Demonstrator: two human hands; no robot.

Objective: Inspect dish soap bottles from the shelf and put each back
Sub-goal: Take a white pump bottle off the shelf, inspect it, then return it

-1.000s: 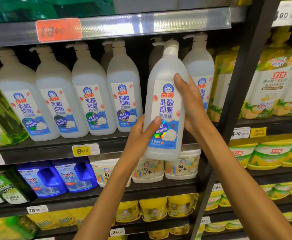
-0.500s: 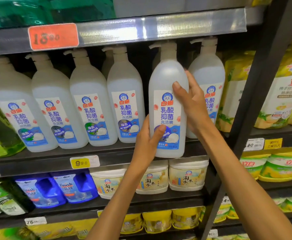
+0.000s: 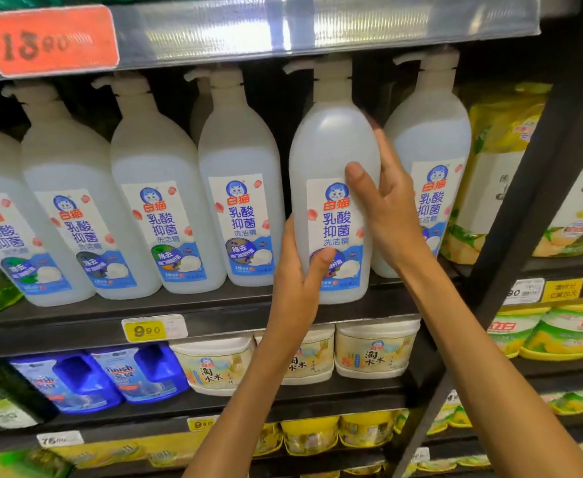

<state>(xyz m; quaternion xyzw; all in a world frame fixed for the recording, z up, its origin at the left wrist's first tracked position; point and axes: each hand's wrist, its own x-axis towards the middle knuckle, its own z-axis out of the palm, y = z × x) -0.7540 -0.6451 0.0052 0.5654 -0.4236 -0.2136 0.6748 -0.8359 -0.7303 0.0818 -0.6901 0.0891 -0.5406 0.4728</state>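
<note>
A translucent white pump bottle of dish soap (image 3: 331, 157) with a blue cat label stands upright in the row on the dark shelf (image 3: 214, 315), its base at shelf level. My left hand (image 3: 298, 270) wraps its lower left side, thumb across the label. My right hand (image 3: 386, 205) presses its right side, thumb on the front and fingers behind. Several identical bottles (image 3: 238, 188) line the shelf to the left, and one more (image 3: 431, 139) stands just right of the held bottle.
A shelf edge with an orange price tag (image 3: 51, 39) hangs just above the pump heads. A black upright post (image 3: 538, 181) stands close to the right, with yellow refill pouches (image 3: 497, 174) beyond. White tubs (image 3: 376, 350) and blue jugs (image 3: 138, 374) fill the shelf below.
Both hands have carried the bottle from in front of the shelf back into the row, down to shelf level. The view has moved closer to the shelf.
</note>
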